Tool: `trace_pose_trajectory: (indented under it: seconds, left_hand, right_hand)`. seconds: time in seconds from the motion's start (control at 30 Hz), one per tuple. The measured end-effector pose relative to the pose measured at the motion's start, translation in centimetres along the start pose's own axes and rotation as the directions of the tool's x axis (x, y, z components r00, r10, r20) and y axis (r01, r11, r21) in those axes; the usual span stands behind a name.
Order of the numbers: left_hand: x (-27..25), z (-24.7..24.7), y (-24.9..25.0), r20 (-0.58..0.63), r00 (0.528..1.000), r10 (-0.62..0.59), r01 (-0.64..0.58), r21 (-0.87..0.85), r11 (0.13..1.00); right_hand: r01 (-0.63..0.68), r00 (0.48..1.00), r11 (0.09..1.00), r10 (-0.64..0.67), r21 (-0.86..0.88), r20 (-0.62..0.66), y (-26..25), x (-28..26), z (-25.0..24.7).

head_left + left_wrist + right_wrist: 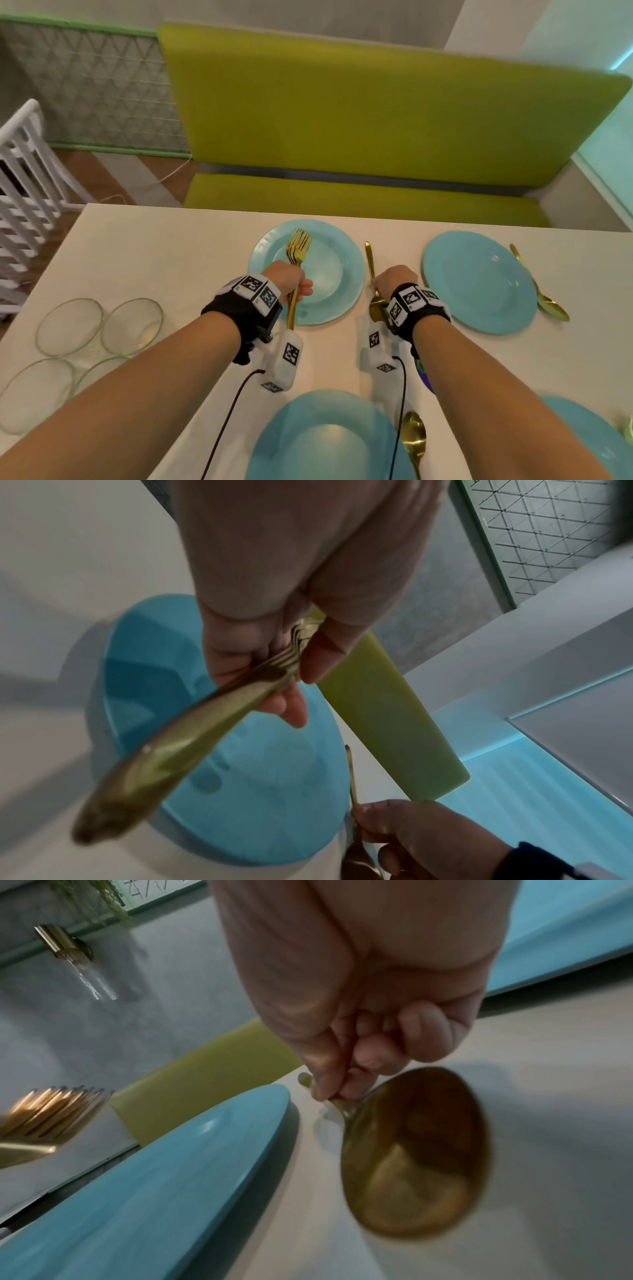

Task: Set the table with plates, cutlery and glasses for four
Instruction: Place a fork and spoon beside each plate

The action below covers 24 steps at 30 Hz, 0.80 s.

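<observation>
Left hand (286,279) fisted round bundle of gold forks (297,253), tines at 12 o'clock, held above far-left plate (329,240).
Right hand (394,279) pinches handle of gold spoon (370,260) between thumb and fingers; spoon just beside that plate at its 3 o'clock, bowl toward 6 o'clock, low over table (171,246).
Far-right plate (479,281) has second spoon (541,287) at its 3 o'clock.
Near plate (325,438) has third spoon (414,438) at its 3 o'clock.
Fourth plate (589,435) at right edge.
Four glasses (132,325) clustered at table's 9 o'clock.
</observation>
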<state>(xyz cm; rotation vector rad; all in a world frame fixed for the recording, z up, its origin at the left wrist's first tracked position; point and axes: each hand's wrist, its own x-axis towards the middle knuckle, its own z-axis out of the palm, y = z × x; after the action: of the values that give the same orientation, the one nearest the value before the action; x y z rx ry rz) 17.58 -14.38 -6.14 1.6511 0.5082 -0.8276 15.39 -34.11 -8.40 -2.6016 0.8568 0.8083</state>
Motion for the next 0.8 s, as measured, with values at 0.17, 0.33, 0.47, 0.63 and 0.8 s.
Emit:
trace_pose_trajectory:
  seconds: [0.17,0.33,0.47,0.63,0.8]
  left_hand:
    - [0.4,0.4,0.3,-0.003,1.0,-0.008,0.008,-0.017,1.0]
    - [0.5,0.9,0.2,0.003,1.0,-0.012,0.012,-0.017,1.0]
    - [0.5,0.9,0.1,0.003,1.0,-0.012,0.012,-0.025,1.0]
    - [0.3,0.9,0.2,0.018,1.0,-0.01,0.011,-0.022,1.0]
    - [0.2,0.9,0.2,0.023,1.0,-0.009,0.01,-0.015,1.0]
  right_hand:
    - [-0.054,0.996,0.999,0.054,0.003,-0.075,-0.4,0.8,0.2]
    - [-0.056,0.993,0.996,0.063,0.064,-0.105,-0.9,1.4,0.5]
    - [-0.025,0.995,0.995,0.034,0.095,-0.095,-0.9,1.6,0.6]
    - [-0.033,0.992,0.995,0.045,0.095,-0.12,-0.9,1.2,0.4]
    - [-0.016,0.992,0.994,0.029,0.109,-0.125,-1.0,1.1,0.2]
